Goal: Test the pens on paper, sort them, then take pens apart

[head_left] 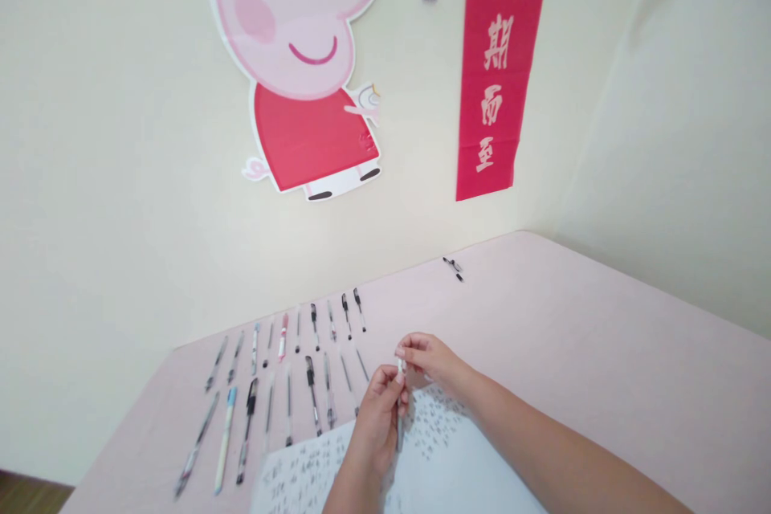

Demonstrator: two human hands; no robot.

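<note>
Both my hands meet over a sheet of handwritten paper on a pink table. My left hand is closed around the barrel of a pen, which stands nearly upright. My right hand pinches the pen's top end with its fingertips. Whether the top piece is a cap I cannot tell.
Several pens lie in two rows on the table left of my hands. One more small pen lies far back near the wall. A cartoon pig cutout and a red banner hang on the wall.
</note>
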